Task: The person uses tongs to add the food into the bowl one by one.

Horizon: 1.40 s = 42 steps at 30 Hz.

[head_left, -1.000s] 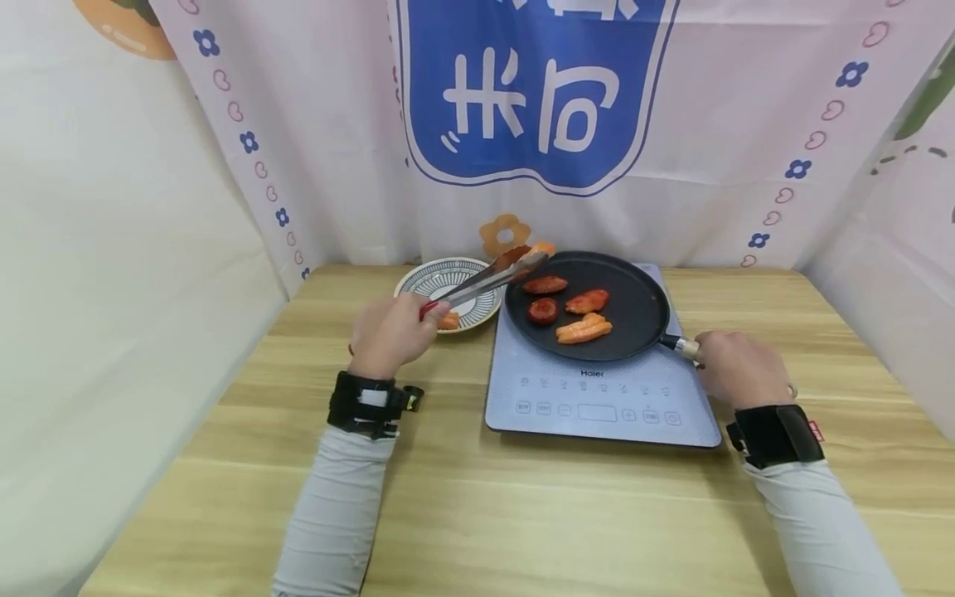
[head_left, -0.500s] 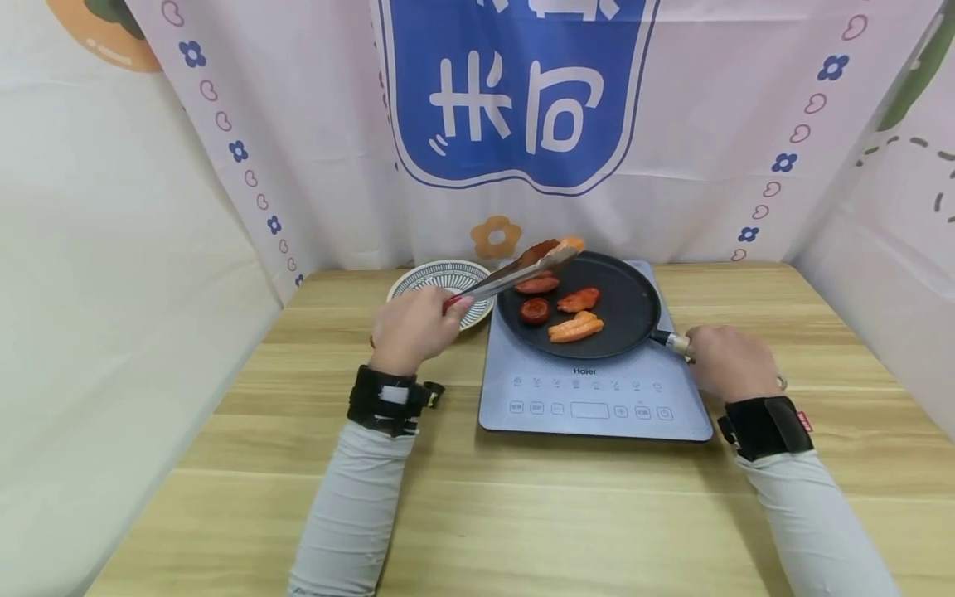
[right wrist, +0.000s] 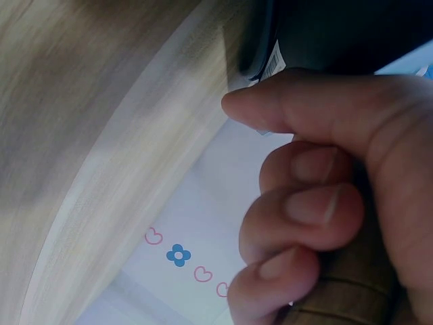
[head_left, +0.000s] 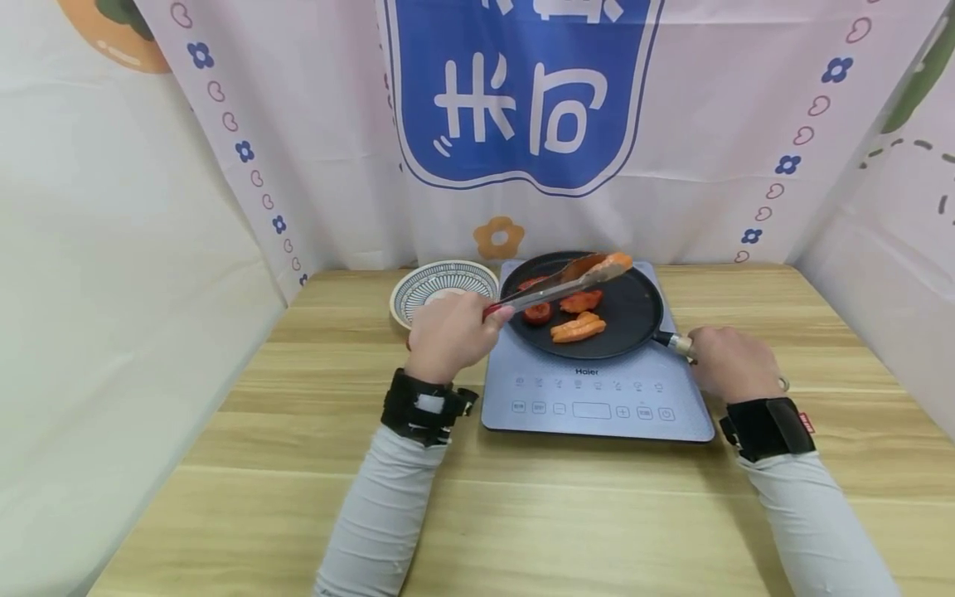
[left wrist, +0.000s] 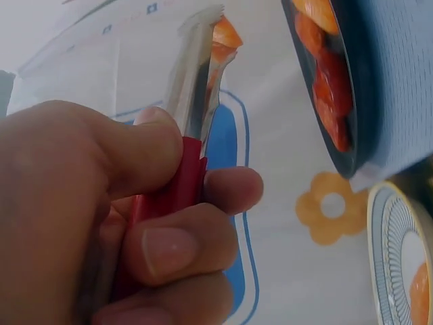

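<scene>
My left hand (head_left: 455, 336) grips metal tongs (head_left: 555, 290) by their red handle (left wrist: 177, 186), fingers curled round it. Between the tong tips an orange piece of food (head_left: 618, 261), like salmon, is held above the black frying pan (head_left: 634, 311). In the pan lie another orange piece (head_left: 578, 328), a round dark-red slice (head_left: 537, 313) and reddish pieces, like chicken wings (head_left: 580, 300), partly hidden by the tongs. My right hand (head_left: 734, 365) holds the pan's wooden handle (head_left: 682, 345), with its fingers curled round it in the right wrist view (right wrist: 318, 203).
The pan stands on a flat Haier induction cooker (head_left: 597, 394). Left of it is a patterned plate (head_left: 403, 298), partly behind my left hand; the left wrist view shows an orange piece (left wrist: 421, 294) on it. A printed cloth (head_left: 336, 166) hangs behind the wooden table (head_left: 559, 514).
My left hand has moved right, bringing the tongs and the orange piece from near the plate to over the pan. The right hand keeps its hold on the handle.
</scene>
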Each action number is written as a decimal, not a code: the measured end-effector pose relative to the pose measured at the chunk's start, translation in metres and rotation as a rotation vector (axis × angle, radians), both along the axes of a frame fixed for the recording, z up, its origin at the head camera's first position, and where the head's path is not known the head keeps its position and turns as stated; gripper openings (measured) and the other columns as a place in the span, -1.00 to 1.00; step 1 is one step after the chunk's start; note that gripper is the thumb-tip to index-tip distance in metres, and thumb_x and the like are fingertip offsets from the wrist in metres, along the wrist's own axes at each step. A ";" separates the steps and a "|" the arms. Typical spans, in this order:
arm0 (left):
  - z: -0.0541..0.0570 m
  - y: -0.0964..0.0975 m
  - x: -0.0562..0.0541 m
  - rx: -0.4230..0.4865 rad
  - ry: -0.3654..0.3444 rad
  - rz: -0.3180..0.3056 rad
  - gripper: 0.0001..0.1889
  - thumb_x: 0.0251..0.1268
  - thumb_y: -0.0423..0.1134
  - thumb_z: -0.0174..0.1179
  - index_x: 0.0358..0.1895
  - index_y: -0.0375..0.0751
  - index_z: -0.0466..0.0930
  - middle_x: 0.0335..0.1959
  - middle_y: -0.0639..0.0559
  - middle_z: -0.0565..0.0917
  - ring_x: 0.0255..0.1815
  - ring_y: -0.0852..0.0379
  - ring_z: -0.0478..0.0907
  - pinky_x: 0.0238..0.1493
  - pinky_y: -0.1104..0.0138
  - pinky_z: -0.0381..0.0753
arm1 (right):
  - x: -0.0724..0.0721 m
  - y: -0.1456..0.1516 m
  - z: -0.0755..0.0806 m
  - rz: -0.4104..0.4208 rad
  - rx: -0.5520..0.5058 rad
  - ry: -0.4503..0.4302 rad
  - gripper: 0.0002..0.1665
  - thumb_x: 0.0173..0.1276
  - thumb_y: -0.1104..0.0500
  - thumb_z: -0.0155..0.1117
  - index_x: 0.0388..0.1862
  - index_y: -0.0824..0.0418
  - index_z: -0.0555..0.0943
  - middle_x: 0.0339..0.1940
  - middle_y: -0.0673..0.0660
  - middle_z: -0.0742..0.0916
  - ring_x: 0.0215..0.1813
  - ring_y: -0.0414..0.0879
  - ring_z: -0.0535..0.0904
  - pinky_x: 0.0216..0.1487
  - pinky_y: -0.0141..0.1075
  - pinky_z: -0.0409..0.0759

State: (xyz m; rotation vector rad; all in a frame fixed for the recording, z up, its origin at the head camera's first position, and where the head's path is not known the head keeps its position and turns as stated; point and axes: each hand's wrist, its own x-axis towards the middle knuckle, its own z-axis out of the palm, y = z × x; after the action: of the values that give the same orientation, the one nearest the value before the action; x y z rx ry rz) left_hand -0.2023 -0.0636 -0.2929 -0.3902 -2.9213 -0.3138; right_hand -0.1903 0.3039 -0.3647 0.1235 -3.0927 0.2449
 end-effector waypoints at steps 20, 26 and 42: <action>-0.002 0.041 0.012 -0.069 -0.103 -0.007 -0.47 0.55 0.32 0.08 -0.43 0.01 0.63 -0.60 0.11 0.47 -0.52 0.09 0.51 -0.57 0.28 0.32 | 0.000 0.000 0.001 -0.001 0.010 -0.020 -0.88 0.32 0.35 0.38 -0.18 0.37 0.70 -0.48 0.17 0.67 -0.45 0.05 0.49 -0.46 -0.17 0.42; 0.000 0.046 0.013 -0.094 -0.119 0.021 -0.48 0.55 0.34 0.06 -0.36 -0.01 0.63 -0.57 0.08 0.48 -0.50 0.06 0.52 -0.54 0.26 0.31 | 0.001 0.001 0.001 0.004 0.008 -0.015 -0.89 0.31 0.36 0.39 -0.20 0.37 0.70 -0.48 0.17 0.67 -0.46 0.05 0.49 -0.47 -0.17 0.42; 0.009 0.059 0.013 -0.196 -0.121 0.027 -0.42 0.54 0.35 0.07 -0.57 0.02 0.55 -0.57 0.09 0.46 -0.47 0.06 0.56 -0.50 0.22 0.40 | 0.001 0.001 0.000 0.016 0.006 0.006 -0.90 0.28 0.36 0.39 -0.23 0.36 0.70 -0.50 0.16 0.66 -0.47 0.04 0.48 -0.47 -0.16 0.43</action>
State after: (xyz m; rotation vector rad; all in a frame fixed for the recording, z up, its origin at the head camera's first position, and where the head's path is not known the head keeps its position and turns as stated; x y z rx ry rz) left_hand -0.1891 -0.0048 -0.2837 -0.3701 -3.0844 -0.0488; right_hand -0.1894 0.3046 -0.3651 0.1490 -3.0874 0.2353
